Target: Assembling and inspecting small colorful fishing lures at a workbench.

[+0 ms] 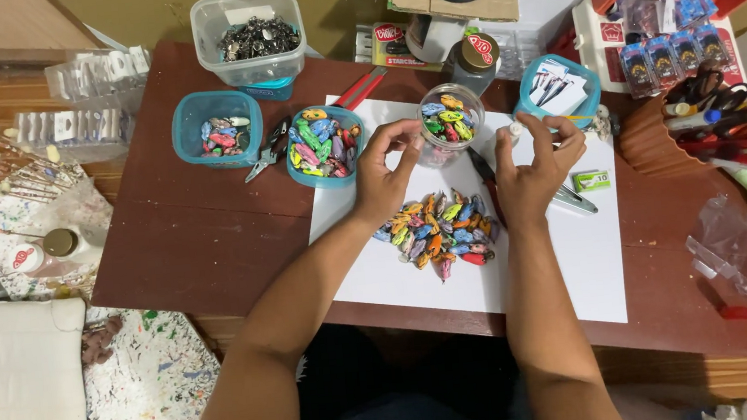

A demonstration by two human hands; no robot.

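Two forearms reach over a white sheet point(567, 265) on the brown table point(196, 243). The left hand point(386, 177) curls, fingertips pinched together above a heap of colourful beads point(438, 227); the right hand point(532, 165) pinches a small white piece point(515, 129) beside a clear jar point(449, 124).

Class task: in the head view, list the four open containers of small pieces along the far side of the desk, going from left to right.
Teal tub of coloured pieces → clear tub of dark metal bits → teal bowl heaped with coloured pieces → clear jar of coloured pieces, just beyond the left hand.
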